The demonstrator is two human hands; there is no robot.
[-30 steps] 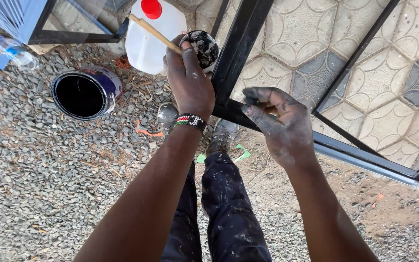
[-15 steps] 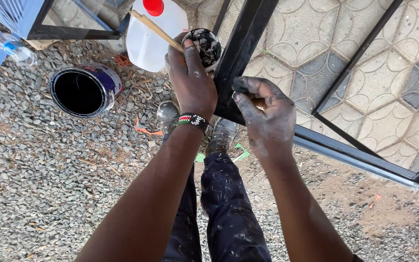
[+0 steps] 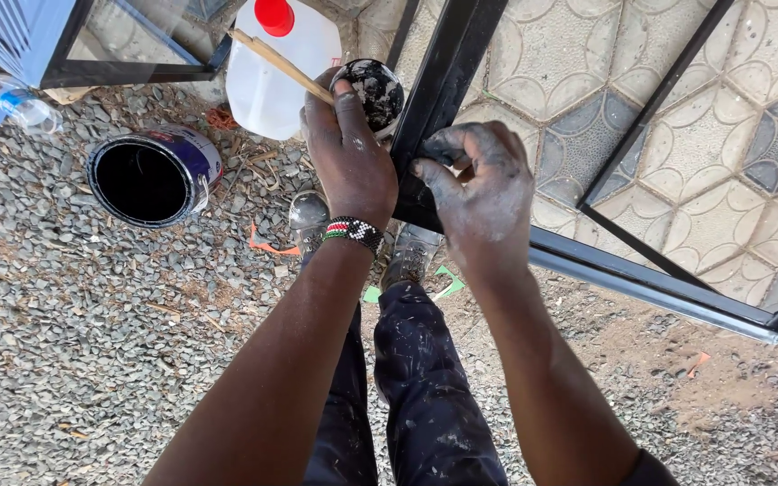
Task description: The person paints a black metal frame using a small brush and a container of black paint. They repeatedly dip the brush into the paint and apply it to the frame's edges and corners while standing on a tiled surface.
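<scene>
The left hand (image 3: 348,157) grips a small paint-smeared cup (image 3: 373,90) and a wooden stick (image 3: 281,65). The right hand (image 3: 483,193) curls its fingers on the black metal frame (image 3: 447,81), rubbing paint. Most bars look black already; the lower rail (image 3: 641,288) looks partly bare.

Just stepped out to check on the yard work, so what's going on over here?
A person stands on gravel over a black metal frame. The left hand holds a thin wooden stick beside a small paint-smeared container. The right hand, stained dark, presses on the frame's bar. An open paint can and a white jug sit nearby.
</scene>
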